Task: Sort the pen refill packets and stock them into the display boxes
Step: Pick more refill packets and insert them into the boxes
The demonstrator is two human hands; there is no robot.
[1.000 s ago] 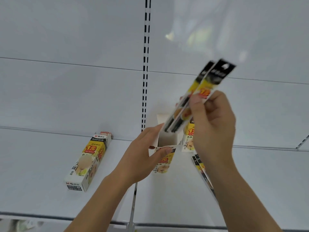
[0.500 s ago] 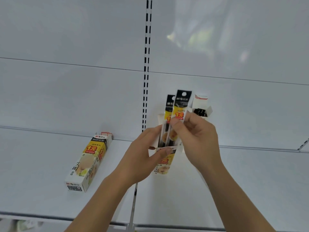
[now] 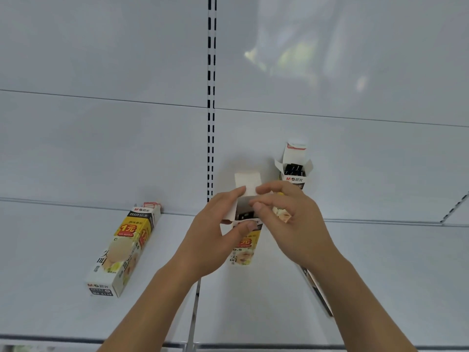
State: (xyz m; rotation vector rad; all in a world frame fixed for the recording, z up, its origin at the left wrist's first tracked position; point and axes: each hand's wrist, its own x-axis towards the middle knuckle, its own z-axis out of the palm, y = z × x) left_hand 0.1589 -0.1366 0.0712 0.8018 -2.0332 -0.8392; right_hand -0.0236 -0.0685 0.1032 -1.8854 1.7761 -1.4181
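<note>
Hands meet over the middle display box [image 3: 243, 246], an upright carton with yellow and white print that stands on the white shelf [image 3: 63, 288] near its back edge, just right of the seam between two shelf panels. The left hand [image 3: 215, 235] grips this box at its open top: the fingers reach along its left side up to the raised top flap [image 3: 247, 182], and the thumb presses across the front face. Dark tops of refill packets [image 3: 245, 215] show inside the opening, sunk below the rim. The right hand [image 3: 291, 219] hovers at the box's right side with fingers loosely bent, index and thumb tips at the mouth of the box; whether they pinch a packet or only touch the carton edge cannot be told.

A second display box [image 3: 294, 171] stands upright behind and to the right, against the back panel [image 3: 101, 148], its flaps spread and black packet tops visible inside. A third box [image 3: 124, 247], shut, lies flat on the left part of the shelf, one end touching the back edge. Loose refill packets [image 3: 318, 293] lie on the shelf at the right, mostly hidden under the right forearm. A slotted upright [image 3: 211, 97] runs down the back panel above the middle box.
</note>
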